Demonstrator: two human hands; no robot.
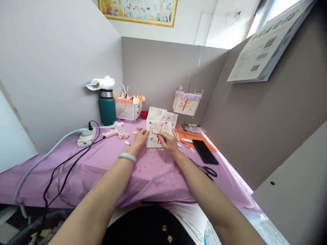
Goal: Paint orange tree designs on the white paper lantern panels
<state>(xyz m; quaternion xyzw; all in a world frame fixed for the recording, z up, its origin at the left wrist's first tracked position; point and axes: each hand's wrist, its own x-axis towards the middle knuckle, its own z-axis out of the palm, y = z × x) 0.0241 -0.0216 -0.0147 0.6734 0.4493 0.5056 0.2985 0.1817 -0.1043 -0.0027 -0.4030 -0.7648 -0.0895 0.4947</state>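
Observation:
A white card (159,126) bearing a red-orange tree drawing, with small purple and green marks, stands propped up at the middle of the table. My left hand (141,139) grips its left edge, fingers closed. In my right hand (169,143) is a thin blue pen-like tool (166,138), pinched between the fingers. Its tip is at the card's drawn face; whether it touches is too small to tell. Behind this card lean a card with a green leaf drawing (155,111) and one with a purple flower (169,116).
A black phone (205,152) lies on an orange sheet (212,145) at right, with black-handled scissors (208,170) nearer. A green bottle (107,110), a decorated pen box (127,108) and a power strip (87,136) with cables stand left. A decorated lantern (187,103) hangs at back right.

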